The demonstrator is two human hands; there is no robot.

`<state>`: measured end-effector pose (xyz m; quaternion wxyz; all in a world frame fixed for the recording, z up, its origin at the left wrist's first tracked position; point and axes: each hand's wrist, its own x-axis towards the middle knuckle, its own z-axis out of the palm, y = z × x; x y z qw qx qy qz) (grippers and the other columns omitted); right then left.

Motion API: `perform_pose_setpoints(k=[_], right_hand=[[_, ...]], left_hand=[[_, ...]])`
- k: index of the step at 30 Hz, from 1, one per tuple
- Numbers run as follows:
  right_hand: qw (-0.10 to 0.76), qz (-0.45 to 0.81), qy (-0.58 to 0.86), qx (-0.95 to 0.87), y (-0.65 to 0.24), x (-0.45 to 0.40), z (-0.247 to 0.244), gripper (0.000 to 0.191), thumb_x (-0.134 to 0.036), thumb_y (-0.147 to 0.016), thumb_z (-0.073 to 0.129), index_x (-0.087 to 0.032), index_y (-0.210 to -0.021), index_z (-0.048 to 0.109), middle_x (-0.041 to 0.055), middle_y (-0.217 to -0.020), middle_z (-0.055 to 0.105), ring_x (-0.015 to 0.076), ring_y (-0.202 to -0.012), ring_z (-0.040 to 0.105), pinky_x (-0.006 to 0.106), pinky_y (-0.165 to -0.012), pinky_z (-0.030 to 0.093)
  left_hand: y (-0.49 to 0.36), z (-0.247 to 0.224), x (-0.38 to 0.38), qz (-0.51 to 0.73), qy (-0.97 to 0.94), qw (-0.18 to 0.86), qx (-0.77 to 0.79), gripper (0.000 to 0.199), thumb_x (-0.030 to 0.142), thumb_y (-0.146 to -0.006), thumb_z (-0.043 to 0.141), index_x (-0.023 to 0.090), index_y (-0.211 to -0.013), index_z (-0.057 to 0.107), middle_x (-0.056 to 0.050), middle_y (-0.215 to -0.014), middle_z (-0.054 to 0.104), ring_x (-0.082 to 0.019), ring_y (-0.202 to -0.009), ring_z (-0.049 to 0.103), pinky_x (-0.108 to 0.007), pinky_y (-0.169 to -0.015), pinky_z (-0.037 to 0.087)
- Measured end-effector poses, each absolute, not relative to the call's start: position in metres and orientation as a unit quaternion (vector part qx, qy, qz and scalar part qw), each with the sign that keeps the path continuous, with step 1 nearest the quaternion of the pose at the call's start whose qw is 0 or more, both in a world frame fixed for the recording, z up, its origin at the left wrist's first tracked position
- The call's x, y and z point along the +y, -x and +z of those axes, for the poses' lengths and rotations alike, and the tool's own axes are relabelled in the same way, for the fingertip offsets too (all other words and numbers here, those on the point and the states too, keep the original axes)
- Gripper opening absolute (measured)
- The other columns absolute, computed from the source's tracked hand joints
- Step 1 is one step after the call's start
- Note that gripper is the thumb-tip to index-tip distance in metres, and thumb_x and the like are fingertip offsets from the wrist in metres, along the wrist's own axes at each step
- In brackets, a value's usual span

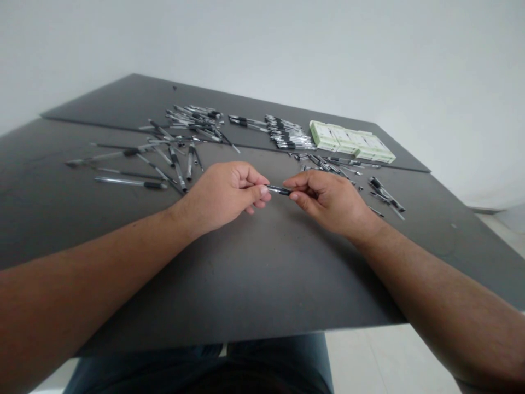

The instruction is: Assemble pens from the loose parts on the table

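A black and clear pen [279, 190] is held level between my two hands, above the grey table. My left hand [229, 194] pinches its left end between thumb and fingers. At its right end, the thumb and fingers of my right hand [328, 200] are closed on the black part. Behind my left hand lies a loose pile of pens and pen parts [192, 120]. More small pen parts [328, 164] lie just beyond my right hand.
Neatly lined pens [287, 133] lie at the back of the grey table [262, 284], beside pale green boxes [353, 141]. A few pens [386, 194] lie at the right. Single pens [130, 182] are spread at the left. A white wall stands behind.
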<state>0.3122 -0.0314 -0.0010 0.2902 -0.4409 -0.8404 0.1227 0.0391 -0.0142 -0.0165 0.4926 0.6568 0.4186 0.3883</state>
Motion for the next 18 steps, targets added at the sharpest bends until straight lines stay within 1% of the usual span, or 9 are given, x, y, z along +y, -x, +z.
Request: perform_pose_setpoints(k=[4,8,12,15,18], right_hand=[[0.289,0.128,0.441,-0.840,-0.313,-0.033,0.000,0.027,-0.030,-0.105,0.076,-0.027,-0.127,0.091,0.0071,-0.114,0.094,0.0262,-0.093,0.084,0.039,-0.092,0.068],[0.296,0.132,0.437,-0.839,-0.313,-0.033,0.000,0.027,-0.032,-0.105,0.076,-0.026,-0.128,0.090,0.0073,-0.112,0.093,0.0259,-0.093,0.085,0.038,-0.092,0.068],[0.294,0.130,0.440,-0.838,-0.314,-0.032,-0.001,0.031,-0.035,-0.106,0.077,-0.025,-0.133,0.089,0.0076,-0.110,0.093,0.0264,-0.092,0.085,0.039,-0.092,0.067],[0.284,0.123,0.445,-0.841,-0.315,-0.029,-0.003,0.030,-0.035,-0.105,0.076,-0.026,-0.130,0.090,0.0075,-0.112,0.094,0.0267,-0.094,0.085,0.039,-0.091,0.067],[0.278,0.119,0.449,-0.841,-0.320,-0.023,-0.007,0.027,-0.033,-0.106,0.074,-0.026,-0.126,0.091,0.0069,-0.108,0.093,0.0255,-0.090,0.083,0.037,-0.089,0.065]], left_hand=[[-0.039,-0.015,-0.016,0.385,-0.657,0.497,0.417,0.010,0.025,-0.095,0.089,0.021,-0.099,0.080,-0.005,-0.083,0.088,-0.018,-0.065,0.078,-0.029,-0.062,0.068],[-0.038,-0.013,-0.016,0.382,-0.664,0.488,0.418,0.008,0.024,-0.096,0.087,0.020,-0.099,0.081,-0.005,-0.084,0.088,-0.017,-0.066,0.079,-0.028,-0.062,0.067],[-0.037,-0.014,-0.015,0.385,-0.680,0.474,0.405,0.010,0.026,-0.097,0.087,0.021,-0.102,0.079,-0.006,-0.087,0.089,-0.020,-0.073,0.082,-0.027,-0.060,0.066],[-0.038,-0.018,-0.016,0.388,-0.667,0.494,0.400,0.020,0.026,-0.097,0.085,0.022,-0.114,0.076,-0.007,-0.091,0.090,-0.022,-0.081,0.086,-0.027,-0.061,0.067],[-0.039,-0.024,-0.017,0.390,-0.662,0.491,0.410,0.035,0.033,-0.100,0.084,0.024,-0.131,0.071,-0.004,-0.091,0.089,-0.023,-0.077,0.085,-0.028,-0.059,0.064]])
